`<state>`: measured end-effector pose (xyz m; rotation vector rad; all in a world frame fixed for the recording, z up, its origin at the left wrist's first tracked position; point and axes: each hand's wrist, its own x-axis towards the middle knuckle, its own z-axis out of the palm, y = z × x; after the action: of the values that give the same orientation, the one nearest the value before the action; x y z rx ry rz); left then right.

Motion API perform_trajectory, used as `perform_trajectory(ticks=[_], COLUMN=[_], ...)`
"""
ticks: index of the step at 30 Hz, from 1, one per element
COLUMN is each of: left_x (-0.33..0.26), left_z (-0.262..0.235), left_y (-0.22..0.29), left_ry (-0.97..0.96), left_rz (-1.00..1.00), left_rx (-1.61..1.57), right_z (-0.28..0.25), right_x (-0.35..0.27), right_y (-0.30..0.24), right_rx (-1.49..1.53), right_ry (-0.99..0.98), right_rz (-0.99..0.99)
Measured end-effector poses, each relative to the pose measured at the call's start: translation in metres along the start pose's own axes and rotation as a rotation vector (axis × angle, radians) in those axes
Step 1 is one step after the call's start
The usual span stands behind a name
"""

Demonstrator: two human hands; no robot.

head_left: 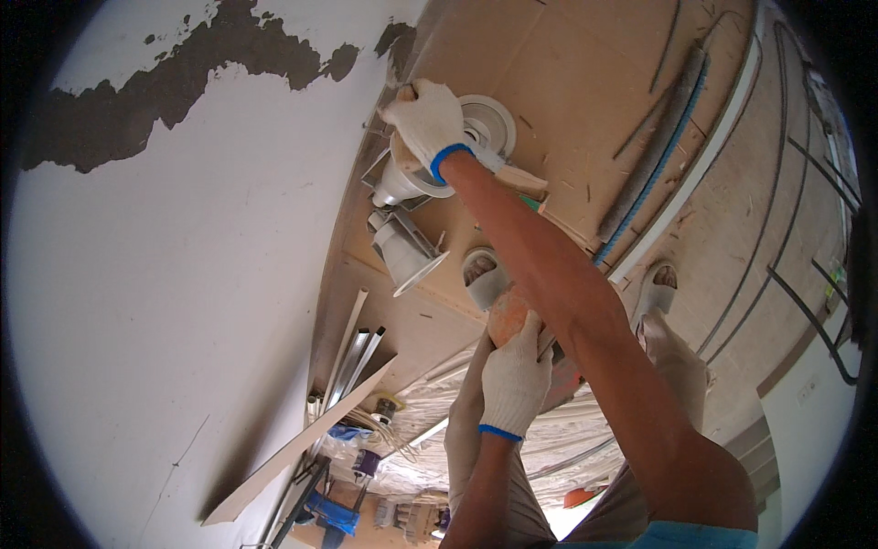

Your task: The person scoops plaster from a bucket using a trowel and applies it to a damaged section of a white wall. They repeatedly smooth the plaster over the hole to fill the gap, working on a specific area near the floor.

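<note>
Wall [201,274] is mostly white, 1 dark patch [119,128] remaining at 10 o'clock; left hand [517,380] clasps an orange-stained object [508,316]; right hand [428,121] curls, contents unclear.

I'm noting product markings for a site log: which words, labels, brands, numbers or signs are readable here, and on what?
None can be read.
Dark purple container: any print is too small and blurred to read.
White wall: no lettering that I can make out.
</note>
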<state>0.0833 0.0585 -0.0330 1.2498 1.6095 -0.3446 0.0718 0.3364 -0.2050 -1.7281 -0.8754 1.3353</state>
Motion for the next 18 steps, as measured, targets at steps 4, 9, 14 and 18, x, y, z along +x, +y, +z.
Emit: perform_trajectory(ticks=[4,9,14,18], left_x=[0.001,0.002,0.001,0.0], left_z=[0.0,0.022,0.011,0.005], left_y=[0.0,-0.026,-0.014,-0.006], left_ry=[0.015,0.021,0.034,0.052], left_rz=[0.027,0.059,0.032,0.022], left_rx=[-0.005,0.105,0.048,0.007], right_z=[0.008,0.032,0.017,0.014], right_x=[0.018,-0.029,-0.054,-0.022], right_y=[-0.005,-0.013,-0.002,0.003], right_rx=[0.04,-0.09,-0.049,-0.005], right_ry=[-0.036,-0.015,-0.021,0.019], right_rz=[0.026,-0.038,-0.026,-0.038])
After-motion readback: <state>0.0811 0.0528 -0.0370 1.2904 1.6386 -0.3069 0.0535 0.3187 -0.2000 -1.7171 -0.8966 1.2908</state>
